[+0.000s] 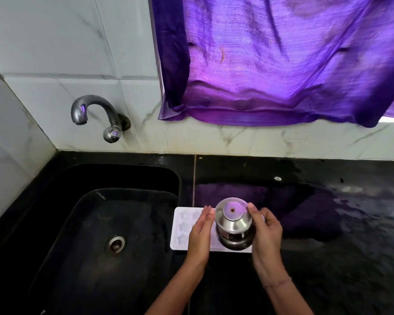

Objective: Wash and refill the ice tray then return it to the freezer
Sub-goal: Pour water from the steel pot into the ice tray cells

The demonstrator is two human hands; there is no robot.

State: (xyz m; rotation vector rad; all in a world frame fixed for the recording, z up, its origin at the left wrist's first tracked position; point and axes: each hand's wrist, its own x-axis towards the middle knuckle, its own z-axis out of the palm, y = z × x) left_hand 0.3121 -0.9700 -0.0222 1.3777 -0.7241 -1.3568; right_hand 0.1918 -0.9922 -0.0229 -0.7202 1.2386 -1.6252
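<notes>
Starting at the sink [77, 223], dry-looking and with nothing under the tap [89, 110] above it, so the action is off to its right. The tray [182, 226] lies flat on the surface [328, 269] just right of the sink, white, with star-shaped cells facing up at its sink end. The left hand [200, 233] hangs over the tray, fingers straight and together, flat against the pot [233, 226] on the side nearer the sink. It is steadying rather than clasping. The steel pot sits above the tray's middle, hiding the cells beneath it, and I can't tell whether any water is coming out. On the side away from the sink the right hand [266, 233] is grasping the pot, thumb up at its top edge and fingers wrapped round its body, wrist bent inward. Both forearms come up from the bottom edge and converge on the pot. This looks like the refill. The way to do it well is to keep the pot low over the cells and tip it slowly with the right hand while the left palm brakes the tilt. Work cell by cell away from the sink and stop short of the brim, since this tray has to be carried level to the freezer. The surface farther from the sink already looks wet, so a heavy pour would likely run.
</notes>
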